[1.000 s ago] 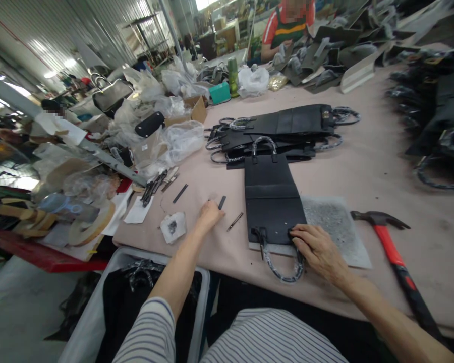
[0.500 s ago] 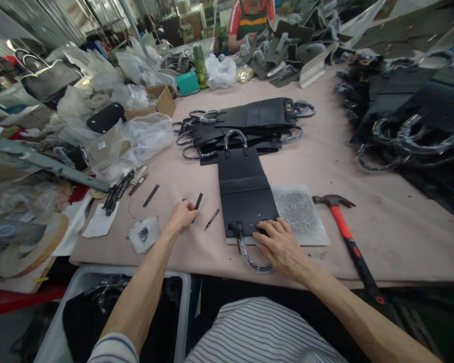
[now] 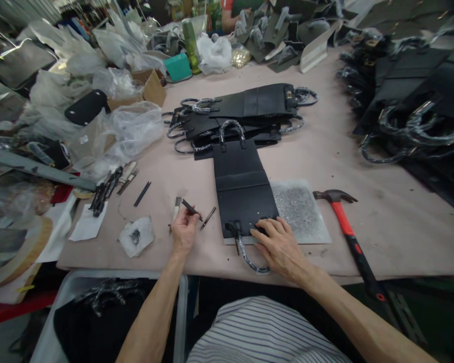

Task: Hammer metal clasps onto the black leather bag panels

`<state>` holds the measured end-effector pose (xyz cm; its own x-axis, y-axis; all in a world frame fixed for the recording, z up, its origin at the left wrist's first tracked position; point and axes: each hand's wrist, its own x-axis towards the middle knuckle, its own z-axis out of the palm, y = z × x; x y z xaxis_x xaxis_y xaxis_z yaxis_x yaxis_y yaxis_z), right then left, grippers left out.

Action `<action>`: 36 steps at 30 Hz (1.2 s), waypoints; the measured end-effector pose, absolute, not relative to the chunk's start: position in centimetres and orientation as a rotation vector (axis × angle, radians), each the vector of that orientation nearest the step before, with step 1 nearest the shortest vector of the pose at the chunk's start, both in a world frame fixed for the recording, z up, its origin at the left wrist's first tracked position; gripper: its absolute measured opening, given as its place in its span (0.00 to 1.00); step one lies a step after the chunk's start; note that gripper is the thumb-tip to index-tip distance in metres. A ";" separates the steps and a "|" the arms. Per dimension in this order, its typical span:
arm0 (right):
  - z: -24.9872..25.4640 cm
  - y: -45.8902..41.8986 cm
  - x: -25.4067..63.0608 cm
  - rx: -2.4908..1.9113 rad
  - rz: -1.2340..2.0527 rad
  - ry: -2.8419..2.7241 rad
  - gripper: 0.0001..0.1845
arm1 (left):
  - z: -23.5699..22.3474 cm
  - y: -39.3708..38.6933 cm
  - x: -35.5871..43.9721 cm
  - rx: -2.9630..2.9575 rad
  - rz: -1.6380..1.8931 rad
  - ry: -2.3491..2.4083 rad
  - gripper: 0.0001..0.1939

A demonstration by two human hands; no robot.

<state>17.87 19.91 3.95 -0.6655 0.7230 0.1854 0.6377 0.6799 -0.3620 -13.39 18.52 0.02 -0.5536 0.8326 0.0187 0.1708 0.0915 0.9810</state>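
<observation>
A black bag panel (image 3: 242, 174) lies lengthwise before me, a plastic-wrapped handle at each end. Its near end rests on a speckled pale board (image 3: 300, 212). My right hand (image 3: 283, 247) is closed on the panel's near edge, fingers bent over one root of the near handle (image 3: 249, 259) and hiding it. My left hand (image 3: 185, 229) is raised left of the panel, pinching a thin dark strip (image 3: 191, 207) between thumb and fingers. A slim metal rod-like tool (image 3: 208, 218) lies between that hand and the panel. Beside the left fingers shows a pale flat piece (image 3: 177, 205).
A claw hammer (image 3: 342, 222) lies right of the board. Stacked bag panels (image 3: 234, 111) sit behind, with more piled (image 3: 404, 91) at right. Another dark strip (image 3: 142, 194) and a whitish block (image 3: 136, 236) lie left. A bin (image 3: 183, 302) stands below the table edge.
My left hand has turned and lifted the dark strip, which now slants the other way. The right hand stays on the panel. The view has tipped slightly downward.
</observation>
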 end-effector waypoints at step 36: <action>3.6 20.6 17.8 -1.109 0.531 -2.504 0.19 | -0.6 16.1 -12.0 1.115 1.398 1.896 0.11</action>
